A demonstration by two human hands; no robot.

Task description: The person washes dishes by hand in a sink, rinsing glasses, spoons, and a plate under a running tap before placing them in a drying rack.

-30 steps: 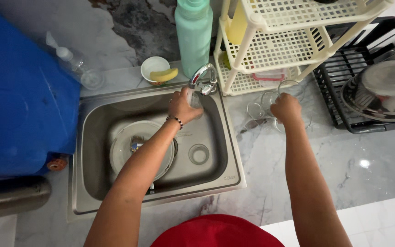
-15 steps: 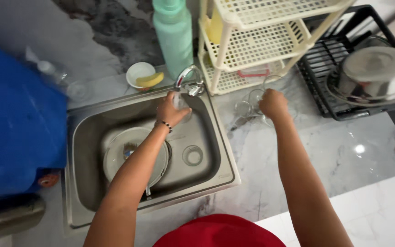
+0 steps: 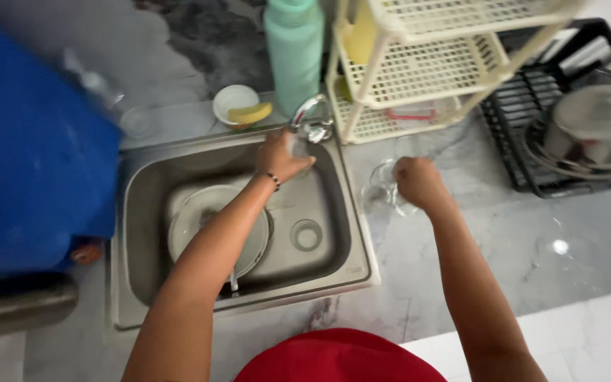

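Worktop [image 3: 503, 283]: pale marble, nearest the viewer, with the steel sink [image 3: 348, 212] set into it.
Plate [image 3: 192, 212]: round, lying on the sink floor under the left forearm, beside the drain [image 3: 306, 235].
Left hand [image 3: 281, 154]: over the sink, just under the tap [image 3: 310, 119]; its grip is closed around a small clear glass [image 3: 297, 146], blurred here.
Right hand [image 3: 419, 182]: on the worktop just right of the sink, its grip curled shut on a clear glass jug [image 3: 383, 187] that rests on the marble.
Dish rack [image 3: 525, 127]: black wire, well to the right, holding a steel pot [image 3: 595, 127].
Shelf rack [image 3: 419, 67]: cream plastic, behind the right hand.
Bottle [image 3: 293, 49]: tall, mint green, upright behind the tap.
Bowl [image 3: 233, 100]: small, white, left of the bottle, with a yellow piece inside.
Blue container [image 3: 30, 155]: large, at the far left.
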